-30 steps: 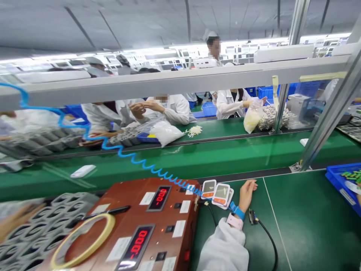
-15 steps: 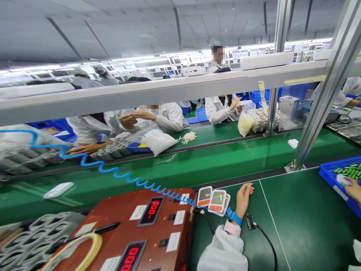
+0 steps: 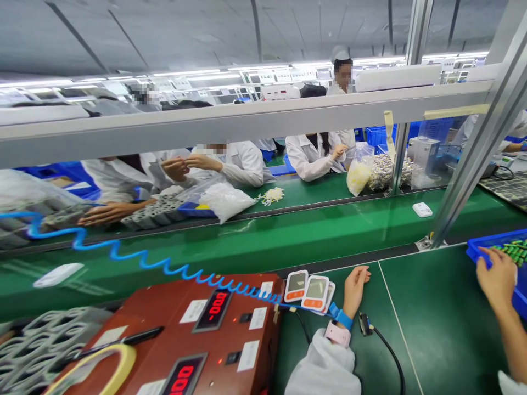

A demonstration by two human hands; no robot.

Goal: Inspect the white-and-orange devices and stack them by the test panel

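The left hand (image 3: 354,286) lies flat on the green tabletop (image 3: 432,323), fingers (image 3: 362,272) loosely spread and gripping nothing, its edge right beside a small stack of white devices w/ orange buttons (image 3: 315,292). A blue wrist strap (image 3: 340,316) sits on that wrist, its coiled blue cord (image 3: 164,267) running off to the left over the brown tester box (image 3: 214,334). A black cable w/ plug (image 3: 364,323) lies just right of the wrist.

The right hand (image 3: 498,280) reaches to the blue bin (image 3: 480,249) at the far right, fingers curled over its rim toward the green parts (image 3: 513,251) inside. Whether the fingers hold a part yet can't be told; the fingertips are hidden by the hand itself.

Judgement on doing this pick well: take one part cleanly btwn thumb and forefinger, not a bunch. Keep the left hand steady by the devices so the stack isn't nudged, and keep the coiled cord clear of the tester's switches. The arm should pass over the cable, not drag it.

A yellow tape roll (image 3: 102,370) and a black pen (image 3: 135,336) rest on the tester. Other people in white coats (image 3: 230,164) work across the green belt (image 3: 247,241).
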